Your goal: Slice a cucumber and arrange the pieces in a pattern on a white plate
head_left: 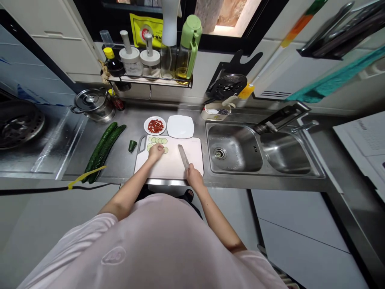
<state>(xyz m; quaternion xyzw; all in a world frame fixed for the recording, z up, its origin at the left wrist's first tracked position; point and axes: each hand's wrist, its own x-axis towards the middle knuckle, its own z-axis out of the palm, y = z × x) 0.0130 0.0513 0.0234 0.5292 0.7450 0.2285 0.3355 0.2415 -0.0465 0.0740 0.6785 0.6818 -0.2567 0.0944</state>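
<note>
On the white cutting board (171, 168), rows of thin pale-green cucumber slices (158, 140) lie at the upper left. My left hand (156, 153) is over the lower row, its fingers drawn together at a cucumber slice (165, 150); the palm and part of the row are hidden. My right hand (194, 176) grips the handle of a kitchen knife (183, 156), whose blade points away from me over the right half of the board. A dark green cucumber end (132, 145) lies left of the board. Two long whole cucumbers (104, 150) rest farther left.
Behind the board stand a plate of chopped red chillies (155, 126) and a white square plate (180, 127). A double sink (236, 148) is at the right. A lidded steel pot (94, 105) stands back left, below a rack (150, 80) of bottles and jars.
</note>
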